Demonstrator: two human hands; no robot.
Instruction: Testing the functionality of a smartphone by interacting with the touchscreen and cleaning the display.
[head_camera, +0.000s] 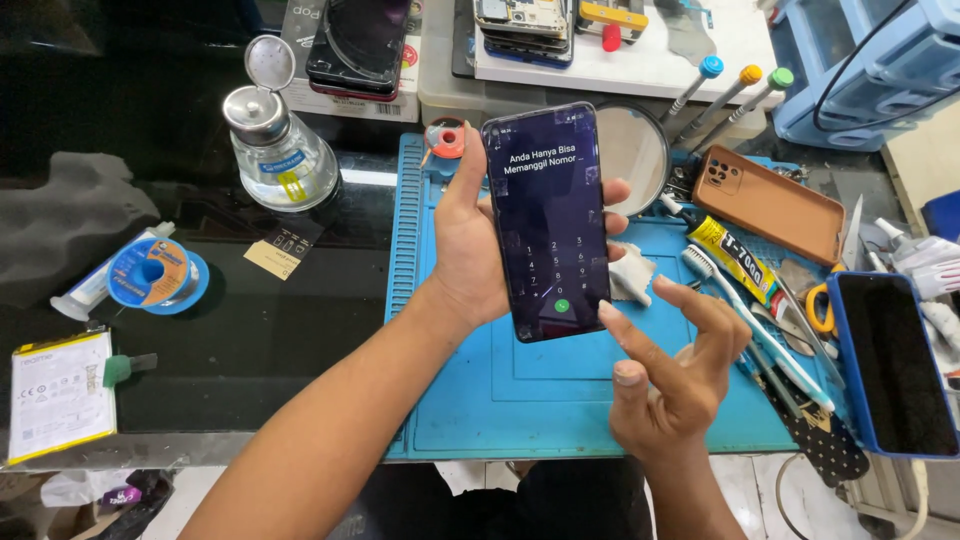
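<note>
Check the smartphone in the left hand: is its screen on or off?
On. The smartphone, held upright in the left hand, shows a lit dial pad with a green call button; the right hand hovers beside its lower edge.

2 hands, 1 lit phone, 3 screwdrivers, 1 toothbrush, 1 glue tube, 1 glass bottle, 1 blue mat.

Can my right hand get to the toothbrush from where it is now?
Probably yes. The right hand is free, hovering beside the phone that the left hand holds. The toothbrush lies just to its right on the blue mat, on top of the clutter, with nothing between.
</note>
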